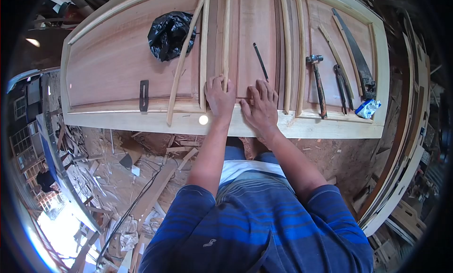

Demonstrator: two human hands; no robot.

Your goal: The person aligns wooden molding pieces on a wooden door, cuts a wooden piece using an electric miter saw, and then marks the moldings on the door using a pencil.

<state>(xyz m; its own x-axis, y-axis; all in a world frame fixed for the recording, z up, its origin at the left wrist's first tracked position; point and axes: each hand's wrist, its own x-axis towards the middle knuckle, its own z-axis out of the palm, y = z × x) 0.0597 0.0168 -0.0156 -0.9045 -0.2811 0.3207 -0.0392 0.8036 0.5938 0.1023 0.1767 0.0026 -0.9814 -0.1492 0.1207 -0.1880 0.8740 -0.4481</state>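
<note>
Two bare hands rest at the door's [344, 126] near edge: the left hand [220, 96], fingers slightly curled, straddles the near end of a strip [227, 34], its grip unclear. The right hand [263, 103] lies loosely spread, apparently holding nothing, by the pencil [260, 60]. That strip lies lengthwise between the bag [163, 37] and the hammer [319, 86].

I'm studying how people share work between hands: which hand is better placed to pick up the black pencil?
Probably the right hand: its fingertips lie right by the lower end of the black pencil. The left hand is farther off, its fingers at a wooden strip.
</note>
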